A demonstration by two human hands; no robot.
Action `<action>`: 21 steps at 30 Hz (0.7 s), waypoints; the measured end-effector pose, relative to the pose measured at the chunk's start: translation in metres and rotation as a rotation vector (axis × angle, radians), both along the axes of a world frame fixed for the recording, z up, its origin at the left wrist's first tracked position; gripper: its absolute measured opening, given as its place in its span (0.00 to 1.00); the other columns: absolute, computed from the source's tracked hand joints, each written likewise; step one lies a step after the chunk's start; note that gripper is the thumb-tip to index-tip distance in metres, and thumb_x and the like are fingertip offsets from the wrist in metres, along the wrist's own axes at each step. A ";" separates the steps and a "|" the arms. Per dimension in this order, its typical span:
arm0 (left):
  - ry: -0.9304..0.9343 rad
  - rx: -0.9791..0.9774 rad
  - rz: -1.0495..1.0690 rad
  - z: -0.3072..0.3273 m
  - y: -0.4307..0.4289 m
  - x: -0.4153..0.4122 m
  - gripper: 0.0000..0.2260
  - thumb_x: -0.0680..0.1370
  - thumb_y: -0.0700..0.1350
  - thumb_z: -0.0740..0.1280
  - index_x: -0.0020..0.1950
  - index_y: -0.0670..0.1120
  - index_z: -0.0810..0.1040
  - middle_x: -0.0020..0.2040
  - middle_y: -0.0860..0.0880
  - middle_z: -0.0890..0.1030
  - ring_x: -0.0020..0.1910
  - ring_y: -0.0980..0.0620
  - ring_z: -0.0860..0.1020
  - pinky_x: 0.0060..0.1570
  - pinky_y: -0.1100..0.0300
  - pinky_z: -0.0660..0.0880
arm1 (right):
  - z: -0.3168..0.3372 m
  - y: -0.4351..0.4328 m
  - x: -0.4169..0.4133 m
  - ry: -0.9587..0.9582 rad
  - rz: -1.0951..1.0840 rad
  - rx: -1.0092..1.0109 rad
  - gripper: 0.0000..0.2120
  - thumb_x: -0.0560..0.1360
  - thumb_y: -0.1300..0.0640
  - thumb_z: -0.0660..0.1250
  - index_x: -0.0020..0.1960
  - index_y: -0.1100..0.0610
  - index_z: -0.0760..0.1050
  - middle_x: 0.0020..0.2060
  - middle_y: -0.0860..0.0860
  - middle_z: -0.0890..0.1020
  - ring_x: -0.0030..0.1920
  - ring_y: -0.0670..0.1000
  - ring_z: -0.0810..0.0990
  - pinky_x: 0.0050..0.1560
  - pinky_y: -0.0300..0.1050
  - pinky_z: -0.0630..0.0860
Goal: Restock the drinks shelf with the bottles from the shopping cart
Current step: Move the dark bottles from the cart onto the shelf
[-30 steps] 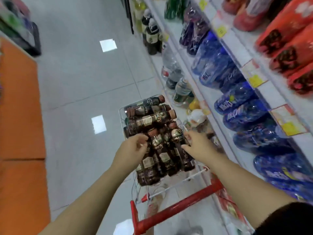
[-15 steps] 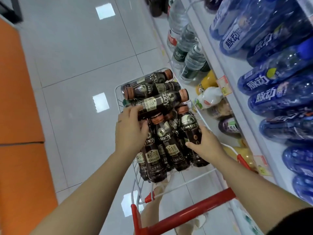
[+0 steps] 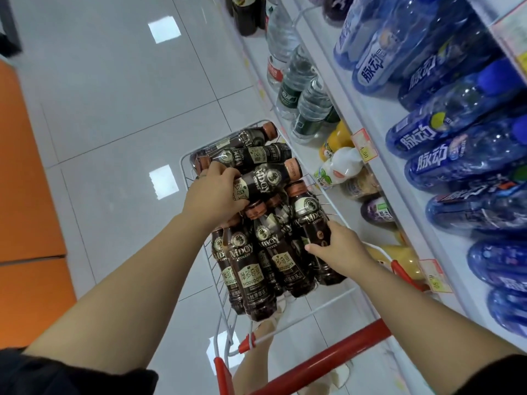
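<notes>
A white wire shopping cart (image 3: 188, 162) with a red handle (image 3: 322, 359) holds several dark coffee bottles with copper caps. My left hand (image 3: 214, 195) is closed around the base of a bottle lying crosswise (image 3: 271, 178) on top of the pile. My right hand (image 3: 339, 252) grips the lower body of an upright-leaning coffee bottle (image 3: 309, 212) at the cart's right side. Other coffee bottles (image 3: 245, 269) lie lengthwise below. The drinks shelf (image 3: 379, 115) runs along the right, stocked with blue bottles (image 3: 445, 129).
Clear water bottles (image 3: 308, 104), yellow drink bottles (image 3: 333, 141) and a white bottle (image 3: 342, 163) stand on the lower shelf beside the cart. Price tags (image 3: 363, 143) hang on the shelf edge. White tiled floor (image 3: 114, 109) lies left, bounded by an orange panel (image 3: 22, 195).
The view has tilted down and closer to the cart. My left hand has closed on the crosswise top bottle. My right hand has settled its grip on the right-side bottle.
</notes>
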State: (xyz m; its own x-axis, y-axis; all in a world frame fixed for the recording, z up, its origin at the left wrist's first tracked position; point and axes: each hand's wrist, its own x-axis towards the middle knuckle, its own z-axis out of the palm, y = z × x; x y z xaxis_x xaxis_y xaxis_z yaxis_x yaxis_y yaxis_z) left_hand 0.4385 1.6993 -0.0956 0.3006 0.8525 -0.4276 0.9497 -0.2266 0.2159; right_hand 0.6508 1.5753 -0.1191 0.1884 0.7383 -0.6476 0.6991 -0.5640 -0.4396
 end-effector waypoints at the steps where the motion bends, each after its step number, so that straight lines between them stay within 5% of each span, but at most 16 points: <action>1: 0.013 0.002 -0.002 0.001 0.000 0.000 0.29 0.73 0.55 0.69 0.70 0.48 0.66 0.65 0.46 0.70 0.61 0.44 0.73 0.54 0.49 0.74 | 0.002 0.002 0.000 0.011 -0.004 -0.020 0.17 0.69 0.51 0.72 0.53 0.57 0.74 0.48 0.52 0.79 0.49 0.52 0.77 0.47 0.42 0.71; 7: 0.028 0.033 0.046 0.023 -0.011 -0.004 0.28 0.73 0.55 0.69 0.69 0.47 0.66 0.65 0.47 0.73 0.60 0.45 0.75 0.54 0.50 0.73 | 0.022 -0.005 0.007 0.135 -0.131 -0.073 0.13 0.66 0.51 0.73 0.46 0.56 0.76 0.42 0.50 0.81 0.43 0.50 0.78 0.37 0.41 0.72; 11: -0.123 0.040 0.132 0.064 -0.042 0.004 0.30 0.71 0.54 0.71 0.69 0.48 0.66 0.65 0.47 0.73 0.60 0.46 0.75 0.56 0.50 0.73 | 0.063 -0.024 0.014 0.235 -0.255 -0.036 0.12 0.64 0.50 0.74 0.45 0.52 0.79 0.41 0.48 0.83 0.43 0.49 0.81 0.46 0.45 0.78; 16: -0.394 -0.011 0.117 0.144 -0.090 0.036 0.32 0.71 0.56 0.71 0.72 0.50 0.64 0.67 0.49 0.71 0.64 0.48 0.72 0.60 0.53 0.70 | 0.163 -0.047 0.030 0.283 -0.338 0.159 0.08 0.67 0.52 0.74 0.44 0.50 0.78 0.41 0.46 0.83 0.43 0.47 0.81 0.46 0.43 0.76; 21: -0.699 0.045 0.060 0.240 -0.132 0.070 0.30 0.70 0.56 0.72 0.70 0.53 0.66 0.61 0.57 0.70 0.56 0.61 0.66 0.54 0.64 0.62 | 0.272 -0.089 0.049 0.285 -0.470 0.478 0.06 0.68 0.56 0.74 0.38 0.49 0.78 0.35 0.43 0.82 0.37 0.43 0.80 0.40 0.39 0.73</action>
